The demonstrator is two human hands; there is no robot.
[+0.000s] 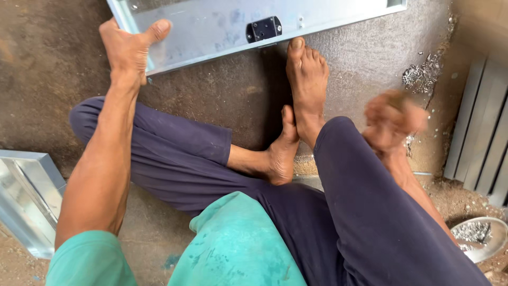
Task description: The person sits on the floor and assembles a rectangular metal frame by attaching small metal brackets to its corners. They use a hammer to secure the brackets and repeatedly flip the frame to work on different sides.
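Down on the floor [47,58], his left hand [127,47] grips the metal panel [211,24], the right hand [394,119] blurs unreadably, and a dish [495,241] holds metal shavings [471,232].

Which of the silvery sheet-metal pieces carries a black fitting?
The flat silvery metal panel at the top, gripped by the left hand, bears a black latch. The folded metal piece at left has none.

I see the metal panel [222,26] at twelve o'clock, metal shavings [422,75] at two, a bowl [489,241] at four.
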